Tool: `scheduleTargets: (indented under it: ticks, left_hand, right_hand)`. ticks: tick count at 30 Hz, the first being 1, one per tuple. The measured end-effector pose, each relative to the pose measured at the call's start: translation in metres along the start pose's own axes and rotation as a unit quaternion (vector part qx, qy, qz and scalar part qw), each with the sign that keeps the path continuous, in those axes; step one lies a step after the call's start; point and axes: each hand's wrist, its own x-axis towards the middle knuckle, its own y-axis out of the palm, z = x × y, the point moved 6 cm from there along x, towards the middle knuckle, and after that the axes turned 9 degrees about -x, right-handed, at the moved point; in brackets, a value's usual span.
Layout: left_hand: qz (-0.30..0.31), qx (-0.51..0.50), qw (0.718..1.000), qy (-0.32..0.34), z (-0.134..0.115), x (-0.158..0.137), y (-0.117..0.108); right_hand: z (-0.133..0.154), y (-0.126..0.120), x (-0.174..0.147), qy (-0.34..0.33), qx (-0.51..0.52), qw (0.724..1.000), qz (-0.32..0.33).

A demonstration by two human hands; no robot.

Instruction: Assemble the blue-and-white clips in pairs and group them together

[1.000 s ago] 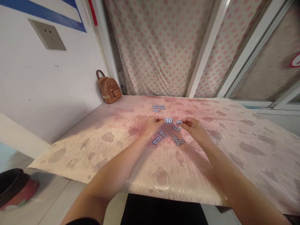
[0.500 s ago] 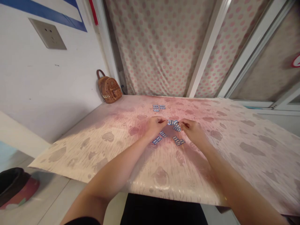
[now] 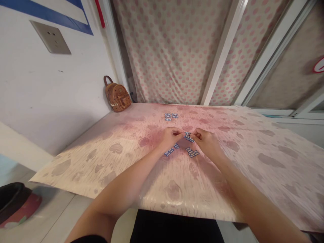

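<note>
My left hand (image 3: 172,137) is closed in a pinch at the near edge of a small blue-and-white striped piece (image 3: 189,137), flat and card-like. Just to the right, my right hand (image 3: 206,139) pinches the same piece from its other side; the fingertips partly cover it. Both hands are held a little above the table. Below and left of them lie two similar striped pieces (image 3: 169,152), partly beside my left wrist. Another overlapping pair of striped pieces (image 3: 192,152) rests below my right hand. What exactly is printed on them is too small to tell.
A group of striped pieces (image 3: 171,116) lies farther back on the patterned tablecloth (image 3: 174,189). A brown mini backpack (image 3: 117,94) stands at the back left corner against the wall. Behind the table hangs a dotted curtain (image 3: 172,50). A dark-topped bin (image 3: 17,204) is on the floor at left.
My hands have come closer together, the left moving slightly right. Less of the striped pieces shows between the fingers. The pieces lying on the table look unmoved.
</note>
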Motion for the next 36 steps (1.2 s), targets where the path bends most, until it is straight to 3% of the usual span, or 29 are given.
scheduleTargets:
  ticks: [15, 20, 22, 27, 36]
  left_hand:
    - [0.002, -0.001, 1.0, 0.004, 0.002, 0.002, 0.002]
    - [-0.045, 0.025, 0.999, 0.002, 0.005, 0.006, -0.009]
    - [-0.072, 0.043, 0.996, -0.005, 0.007, 0.009, -0.018]
    - [-0.11, 0.063, 0.992, -0.015, 0.007, 0.015, -0.037]
    - [-0.132, 0.055, 0.99, -0.009, 0.005, 0.017, -0.046]
  right_hand:
    - [-0.003, 0.005, 0.001, 0.001, 0.011, 1.0, 0.008]
    - [-0.013, 0.001, 0.005, 0.031, 0.001, 0.999, -0.017]
    - [-0.018, 0.002, 0.006, 0.041, -0.007, 0.999, 0.014]
    - [-0.021, 0.022, 0.002, 0.031, -0.024, 0.978, 0.205]
    - [-0.031, 0.05, -0.006, -0.026, -0.007, 0.953, 0.301]
